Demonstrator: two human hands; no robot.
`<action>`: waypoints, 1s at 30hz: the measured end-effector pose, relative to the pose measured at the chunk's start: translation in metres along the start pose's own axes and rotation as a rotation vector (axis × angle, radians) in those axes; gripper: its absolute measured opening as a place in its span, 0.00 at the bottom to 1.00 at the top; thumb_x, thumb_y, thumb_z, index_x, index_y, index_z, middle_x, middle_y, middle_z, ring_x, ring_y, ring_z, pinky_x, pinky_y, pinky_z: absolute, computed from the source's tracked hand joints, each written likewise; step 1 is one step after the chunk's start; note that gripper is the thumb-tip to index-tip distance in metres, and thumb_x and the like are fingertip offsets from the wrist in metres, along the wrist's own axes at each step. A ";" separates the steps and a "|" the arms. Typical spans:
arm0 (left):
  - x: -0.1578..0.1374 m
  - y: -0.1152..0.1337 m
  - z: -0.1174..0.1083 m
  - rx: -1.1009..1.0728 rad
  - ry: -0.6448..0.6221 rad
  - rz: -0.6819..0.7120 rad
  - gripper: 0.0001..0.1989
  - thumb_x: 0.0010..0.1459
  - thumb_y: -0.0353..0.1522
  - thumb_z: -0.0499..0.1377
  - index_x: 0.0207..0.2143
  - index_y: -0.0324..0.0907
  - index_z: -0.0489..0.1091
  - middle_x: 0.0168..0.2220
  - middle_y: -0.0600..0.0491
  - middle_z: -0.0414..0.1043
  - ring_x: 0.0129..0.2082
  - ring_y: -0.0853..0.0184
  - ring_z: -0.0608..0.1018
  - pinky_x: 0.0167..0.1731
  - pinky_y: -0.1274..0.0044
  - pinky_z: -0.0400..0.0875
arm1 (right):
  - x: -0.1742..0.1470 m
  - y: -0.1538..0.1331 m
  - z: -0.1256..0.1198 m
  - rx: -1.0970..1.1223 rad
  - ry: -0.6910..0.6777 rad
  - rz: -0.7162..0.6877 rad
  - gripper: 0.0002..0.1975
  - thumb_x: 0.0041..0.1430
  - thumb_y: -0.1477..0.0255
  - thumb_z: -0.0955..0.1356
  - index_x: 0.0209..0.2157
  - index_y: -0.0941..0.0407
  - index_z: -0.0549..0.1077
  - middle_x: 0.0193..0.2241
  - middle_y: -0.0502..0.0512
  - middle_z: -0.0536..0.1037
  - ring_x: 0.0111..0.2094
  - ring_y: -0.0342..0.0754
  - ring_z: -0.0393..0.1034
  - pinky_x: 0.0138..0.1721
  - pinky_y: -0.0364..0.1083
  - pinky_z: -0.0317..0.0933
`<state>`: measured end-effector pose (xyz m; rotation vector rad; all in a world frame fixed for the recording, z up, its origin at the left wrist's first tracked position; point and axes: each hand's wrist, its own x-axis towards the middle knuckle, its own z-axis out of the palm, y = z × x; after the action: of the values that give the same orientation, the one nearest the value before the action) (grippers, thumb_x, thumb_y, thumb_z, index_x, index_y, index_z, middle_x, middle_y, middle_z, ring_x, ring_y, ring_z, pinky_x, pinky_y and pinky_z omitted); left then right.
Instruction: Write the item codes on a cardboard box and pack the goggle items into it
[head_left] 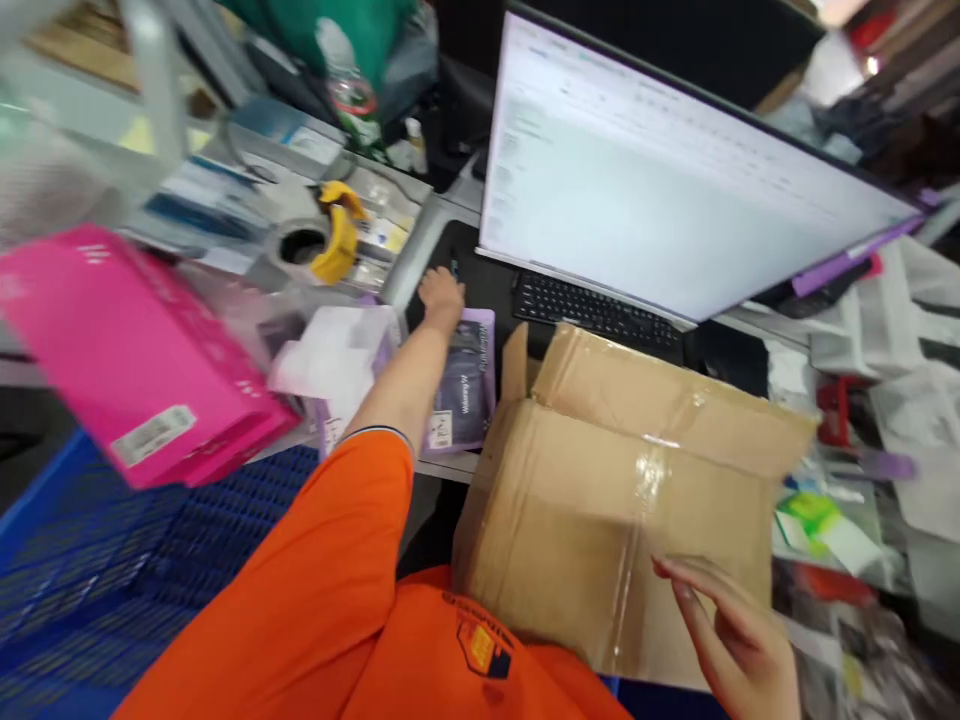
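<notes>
My left hand (441,292) is stretched forward over the dark mat (461,240) on the counter (448,466), palm down, fingers drawn close together at a slim, dark pen-like item (454,264); I cannot tell whether they grip it. Purple-edged package (466,385) lies under and beside my left forearm, by the counter's front edge, dark contents showing, white label at its near corner. White wrapping (334,350) sits to the left of that, same edge. My right hand (739,635) is over the near right part of the cardboard box (577,520), fingers bent, thumb and forefinger tips near each other; whether they meet, or touch the cardboard, I cannot tell. Box stands tilted before me, across the counter's front edge, far flap raised, shiny tape down the middle. Keyboard (592,308) farther back, partly beneath the monitor (675,170). Left: pink boxes (142,350) above a blue crate (97,560), barcode label facing me. Behind them, toward the counter's left end, tape roll (289,245) with a yellow tool (341,240) against it, and a bottle (356,100) farther back.
</notes>
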<state>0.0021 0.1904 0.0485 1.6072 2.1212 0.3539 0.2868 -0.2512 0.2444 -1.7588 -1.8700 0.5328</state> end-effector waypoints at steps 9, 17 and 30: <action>-0.034 0.004 -0.021 -0.106 0.182 0.048 0.13 0.73 0.31 0.42 0.54 0.37 0.59 0.57 0.34 0.66 0.60 0.54 0.71 0.60 0.62 0.64 | -0.032 0.013 0.017 0.258 0.200 0.329 0.10 0.66 0.74 0.69 0.45 0.49 0.80 0.37 0.53 0.82 0.36 0.46 0.78 0.39 0.43 0.74; -0.312 -0.009 -0.119 -0.471 -0.056 0.685 0.06 0.72 0.32 0.47 0.44 0.43 0.63 0.37 0.53 0.72 0.37 0.69 0.75 0.41 0.75 0.71 | 0.003 -0.035 0.067 0.697 0.024 0.189 0.27 0.64 0.62 0.72 0.62 0.48 0.68 0.31 0.50 0.77 0.26 0.41 0.69 0.29 0.41 0.67; -0.384 -0.016 -0.124 -0.393 -0.940 0.908 0.13 0.73 0.38 0.47 0.44 0.42 0.68 0.38 0.53 0.78 0.36 0.64 0.80 0.34 0.76 0.65 | 0.008 -0.070 0.078 0.739 0.098 0.226 0.20 0.69 0.64 0.67 0.23 0.56 0.63 0.15 0.48 0.68 0.16 0.40 0.63 0.20 0.39 0.57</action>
<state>0.0102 -0.1727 0.2244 1.8604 0.5440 0.1905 0.1837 -0.2441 0.2261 -1.4434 -1.1777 1.0419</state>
